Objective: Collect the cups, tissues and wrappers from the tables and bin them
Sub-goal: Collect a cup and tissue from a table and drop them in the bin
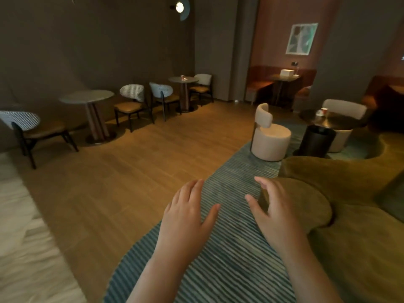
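Observation:
My left hand [188, 213] and my right hand [273, 206] are held out in front of me over a striped blue rug [229, 259], fingers relaxed, holding nothing. A red paper cup [182, 77] stands with a small white scrap [185, 79] on the far round table [183, 80]. Another red-and-white cup [324, 111] sits on the dark round table [332, 120] at the right, with something pale beside it. A white box [287, 73] rests on the booth table [284, 77] at the back.
A round pale table [87, 96] stands at the left among patterned-back chairs [131, 101]. A cream swivel chair [270, 136] and a dark cylindrical base [316, 139] are ahead right. An olive sofa [349, 204] fills the right side. Wooden floor [131, 171] lies between.

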The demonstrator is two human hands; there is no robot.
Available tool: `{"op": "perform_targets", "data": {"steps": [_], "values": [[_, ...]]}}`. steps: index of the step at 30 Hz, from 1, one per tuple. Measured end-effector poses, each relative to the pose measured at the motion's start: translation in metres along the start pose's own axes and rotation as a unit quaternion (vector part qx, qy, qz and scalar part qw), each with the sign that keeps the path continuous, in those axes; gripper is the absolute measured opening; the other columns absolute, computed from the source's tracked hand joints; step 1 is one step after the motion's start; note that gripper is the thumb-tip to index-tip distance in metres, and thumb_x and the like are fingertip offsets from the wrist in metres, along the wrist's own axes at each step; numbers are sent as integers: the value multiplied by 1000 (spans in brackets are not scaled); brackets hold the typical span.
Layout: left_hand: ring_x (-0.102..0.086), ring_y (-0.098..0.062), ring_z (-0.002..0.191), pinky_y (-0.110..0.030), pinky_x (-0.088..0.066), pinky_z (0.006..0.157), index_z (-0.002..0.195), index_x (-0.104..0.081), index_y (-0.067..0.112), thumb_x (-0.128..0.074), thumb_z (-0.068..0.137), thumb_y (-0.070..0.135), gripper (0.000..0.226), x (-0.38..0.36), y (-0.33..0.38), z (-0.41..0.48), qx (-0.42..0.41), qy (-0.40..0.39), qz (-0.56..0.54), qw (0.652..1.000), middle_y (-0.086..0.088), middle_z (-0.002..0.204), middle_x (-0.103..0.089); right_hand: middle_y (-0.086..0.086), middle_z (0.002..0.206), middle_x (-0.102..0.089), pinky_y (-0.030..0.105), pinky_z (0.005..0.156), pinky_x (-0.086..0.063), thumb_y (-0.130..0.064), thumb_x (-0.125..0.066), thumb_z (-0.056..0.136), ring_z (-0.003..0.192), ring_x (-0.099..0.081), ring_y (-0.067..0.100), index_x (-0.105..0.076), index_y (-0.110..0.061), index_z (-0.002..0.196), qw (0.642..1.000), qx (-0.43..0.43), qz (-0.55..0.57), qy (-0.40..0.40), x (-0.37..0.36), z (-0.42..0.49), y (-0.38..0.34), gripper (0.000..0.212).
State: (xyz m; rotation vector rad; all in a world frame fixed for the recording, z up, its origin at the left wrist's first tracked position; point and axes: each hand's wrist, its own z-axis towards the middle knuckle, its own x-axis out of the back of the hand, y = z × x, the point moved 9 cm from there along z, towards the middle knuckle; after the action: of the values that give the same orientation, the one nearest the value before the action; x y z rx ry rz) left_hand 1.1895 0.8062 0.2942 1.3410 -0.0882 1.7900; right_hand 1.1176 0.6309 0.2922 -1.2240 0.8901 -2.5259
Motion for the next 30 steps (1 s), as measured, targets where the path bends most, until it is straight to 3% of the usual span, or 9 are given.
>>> {"op": "perform_targets", "data": {"steps": [9,15,19,25,30], "values": [[-26,-3,132,-25,-29,107,144,-25,29,-32,89,59,63,-104,-72,209,13,-35,-7,999,14,146,-27,-25,120,-34,20,90,-33,-65,-34,81,112,-33,-8,-41,-35,131,1000,-21,15,10,-87,197,107,59],[-28,-4,131,-22,-28,103,144,-26,26,-33,88,58,64,-167,-75,366,-24,-48,-8,999,10,145,-31,-15,127,-42,19,92,-31,-50,-47,90,120,-39,3,-42,-30,133,998,-58,4,-4,-132,347,183,48],[-29,-5,131,-21,-27,101,146,-19,26,-36,87,58,69,-200,-111,440,-10,-29,-2,1000,7,147,-29,-12,130,-43,20,93,-32,-51,-46,91,121,-39,4,-41,-30,133,997,-67,5,-28,-171,427,219,47],[-15,-11,139,-28,-16,106,147,-15,25,-33,85,60,73,-268,-179,573,33,12,-1,999,3,154,-14,-11,148,-28,21,104,-20,-54,-41,92,135,-21,7,-27,-31,144,994,-63,-42,-75,-244,547,290,59],[-12,-15,140,-34,-19,106,146,-18,27,-33,86,61,71,-332,-202,731,-15,6,-28,999,6,155,-6,-3,154,-19,30,112,-18,-57,-35,89,140,-14,13,-21,-24,147,989,-91,-118,-11,-263,683,363,69]]}}
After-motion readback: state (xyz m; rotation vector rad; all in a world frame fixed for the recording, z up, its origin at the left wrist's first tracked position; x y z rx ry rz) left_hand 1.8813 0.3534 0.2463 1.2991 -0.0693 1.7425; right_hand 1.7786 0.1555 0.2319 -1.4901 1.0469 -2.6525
